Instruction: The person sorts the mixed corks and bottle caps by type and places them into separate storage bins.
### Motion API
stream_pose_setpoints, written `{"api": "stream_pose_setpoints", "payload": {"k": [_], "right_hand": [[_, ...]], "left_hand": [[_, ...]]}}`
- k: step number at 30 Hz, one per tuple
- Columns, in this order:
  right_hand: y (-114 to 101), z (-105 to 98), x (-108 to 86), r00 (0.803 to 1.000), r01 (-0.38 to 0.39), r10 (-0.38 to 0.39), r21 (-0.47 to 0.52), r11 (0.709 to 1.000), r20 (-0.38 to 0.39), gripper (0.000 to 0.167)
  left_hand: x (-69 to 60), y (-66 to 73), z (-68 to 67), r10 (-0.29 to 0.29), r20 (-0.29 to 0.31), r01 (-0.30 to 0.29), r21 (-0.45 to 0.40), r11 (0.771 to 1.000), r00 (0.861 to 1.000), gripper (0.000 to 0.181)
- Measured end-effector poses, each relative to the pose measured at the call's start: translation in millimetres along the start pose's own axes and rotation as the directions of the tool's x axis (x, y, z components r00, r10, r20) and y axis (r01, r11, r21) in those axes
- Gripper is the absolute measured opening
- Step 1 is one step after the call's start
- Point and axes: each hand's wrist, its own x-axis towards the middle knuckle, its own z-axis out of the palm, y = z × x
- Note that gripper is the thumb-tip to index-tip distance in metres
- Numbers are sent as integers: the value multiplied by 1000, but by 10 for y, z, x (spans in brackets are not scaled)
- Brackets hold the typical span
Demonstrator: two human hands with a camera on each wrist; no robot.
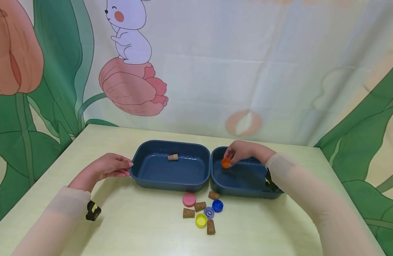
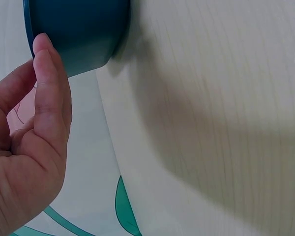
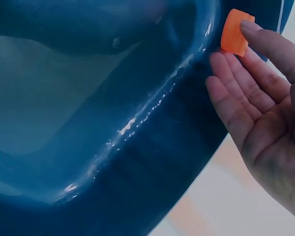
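In the head view an orange cap (image 1: 226, 163) is pinched by my right hand (image 1: 242, 152), over the inside of the right blue bin (image 1: 244, 193). The right wrist view shows the orange cap (image 3: 236, 32) between thumb and fingers of my right hand (image 3: 268, 98), near the bin wall. My left hand (image 1: 114, 166) holds the left rim of the left blue bin (image 1: 171, 185); in the left wrist view, thumb and fingers of my left hand (image 2: 37, 128) meet at the edge of the blue bin (image 2: 83, 34). One cork (image 1: 173, 157) lies in the left bin.
In front of the bins on the table (image 1: 135, 220) lie several corks (image 1: 188, 213), a pink cap (image 1: 189, 200), a blue cap (image 1: 217, 206), a purple cap (image 1: 209, 212) and a yellow cap (image 1: 201, 220). A printed curtain (image 1: 196, 89) hangs behind the table.
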Motion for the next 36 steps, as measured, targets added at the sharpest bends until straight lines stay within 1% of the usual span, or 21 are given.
{"api": "stream_pose_setpoints", "payload": {"k": [2, 11, 15, 19, 29, 36], "right_hand": [[8, 7, 7, 1000, -6, 6, 3, 1000, 0, 34], [11, 125, 46, 1000, -28, 28, -20, 999, -9, 34], [-16, 161, 58, 999, -41, 40, -28, 999, -21, 33], [-31, 195, 70, 999, -38, 37, -34, 999, -28, 33], [-16, 272, 106, 998, -45, 42, -67, 997, -44, 33], [-64, 346, 113, 997, -65, 62, -71, 995, -45, 34]], "left_hand": [[-4, 9, 4, -6, -3, 6, -2, 1000, 1000, 46], [21, -70, -7, -2, -5, 2, 12, 1000, 1000, 45], [28, -101, -14, 15, -5, -15, 20, 1000, 1000, 44], [31, -135, -22, 34, -1, -34, 22, 999, 999, 44], [55, -226, -30, 55, -5, -55, 23, 998, 998, 46], [65, -291, -22, 76, 1, -76, 21, 997, 997, 46]]}}
